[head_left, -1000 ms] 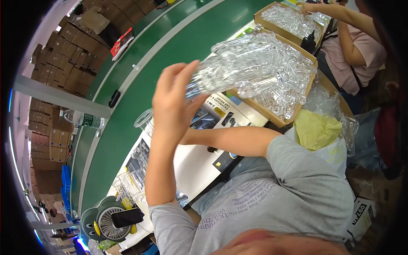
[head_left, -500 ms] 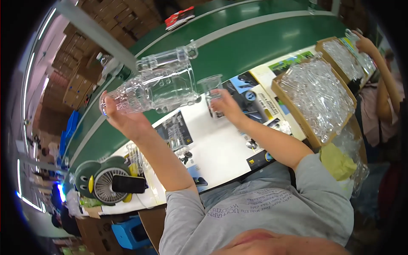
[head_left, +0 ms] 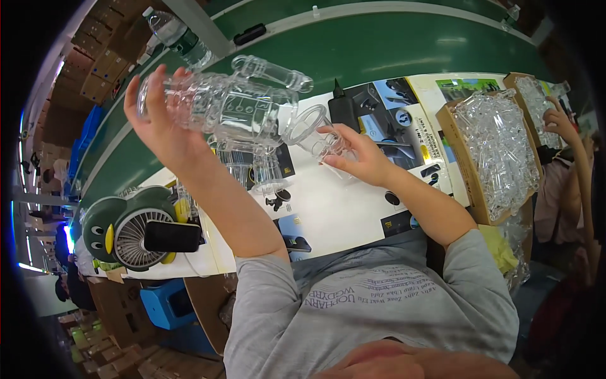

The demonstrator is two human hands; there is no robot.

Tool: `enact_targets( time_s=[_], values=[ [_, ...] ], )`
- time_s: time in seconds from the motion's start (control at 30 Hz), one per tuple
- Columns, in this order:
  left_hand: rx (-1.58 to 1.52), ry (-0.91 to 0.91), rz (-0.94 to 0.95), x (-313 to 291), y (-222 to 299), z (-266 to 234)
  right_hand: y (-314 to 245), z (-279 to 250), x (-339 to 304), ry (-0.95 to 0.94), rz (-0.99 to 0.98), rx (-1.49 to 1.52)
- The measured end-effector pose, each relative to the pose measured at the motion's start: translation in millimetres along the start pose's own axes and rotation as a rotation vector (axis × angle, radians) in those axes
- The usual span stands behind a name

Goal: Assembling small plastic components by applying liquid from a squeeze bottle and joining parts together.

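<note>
My left hand (head_left: 165,136) grips the narrow end of a large clear container (head_left: 249,114), tilted almost on its side above the table. A clear tube (head_left: 271,72) runs along its upper side. Between the fingers of my right hand (head_left: 363,155) is a clear flared cup (head_left: 307,126), its wide mouth turned toward the container's broad end. In this view the two pieces overlap or nearly meet; whether they touch I cannot tell. Other clear pieces (head_left: 267,172) stand on the table under my left hand. Behind the cup is a black bottle with a pointed nozzle (head_left: 343,108).
At right, a cardboard box (head_left: 467,167) holds many clear tubes; a co-worker's hand (head_left: 558,120) is by another box. A penguin-shaped fan (head_left: 136,230) with a phone (head_left: 172,237) in front stands at left. Behind, a water bottle (head_left: 178,36) stands near a post. Printed sheets cover the white table.
My right hand has brought the cup up and tilted it toward the container. The container's side tube has swung to a different angle. The view has shifted.
</note>
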State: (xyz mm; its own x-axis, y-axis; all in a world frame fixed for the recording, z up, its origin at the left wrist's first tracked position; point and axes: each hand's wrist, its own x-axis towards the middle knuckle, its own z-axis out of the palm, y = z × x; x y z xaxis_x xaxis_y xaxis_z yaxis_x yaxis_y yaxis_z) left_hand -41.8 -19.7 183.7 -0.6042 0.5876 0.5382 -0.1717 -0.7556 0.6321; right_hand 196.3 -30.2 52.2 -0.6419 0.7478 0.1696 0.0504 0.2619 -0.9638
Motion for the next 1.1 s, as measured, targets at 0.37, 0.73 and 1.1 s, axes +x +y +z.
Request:
enact_targets(
  time_s=[0.37,0.73,1.1],
  values=[
    [0.041,-0.074,-0.118,-8,-15,12,-2,1,-1,-0.014,0.028,0.044],
    [0.041,-0.118,-0.147,-9,-18,12,0,-1,-2,0.004,-0.007,-0.051],
    [0.097,-0.16,-0.104,-19,-15,26,3,6,-2,0.179,-0.146,-0.278]
  ],
)
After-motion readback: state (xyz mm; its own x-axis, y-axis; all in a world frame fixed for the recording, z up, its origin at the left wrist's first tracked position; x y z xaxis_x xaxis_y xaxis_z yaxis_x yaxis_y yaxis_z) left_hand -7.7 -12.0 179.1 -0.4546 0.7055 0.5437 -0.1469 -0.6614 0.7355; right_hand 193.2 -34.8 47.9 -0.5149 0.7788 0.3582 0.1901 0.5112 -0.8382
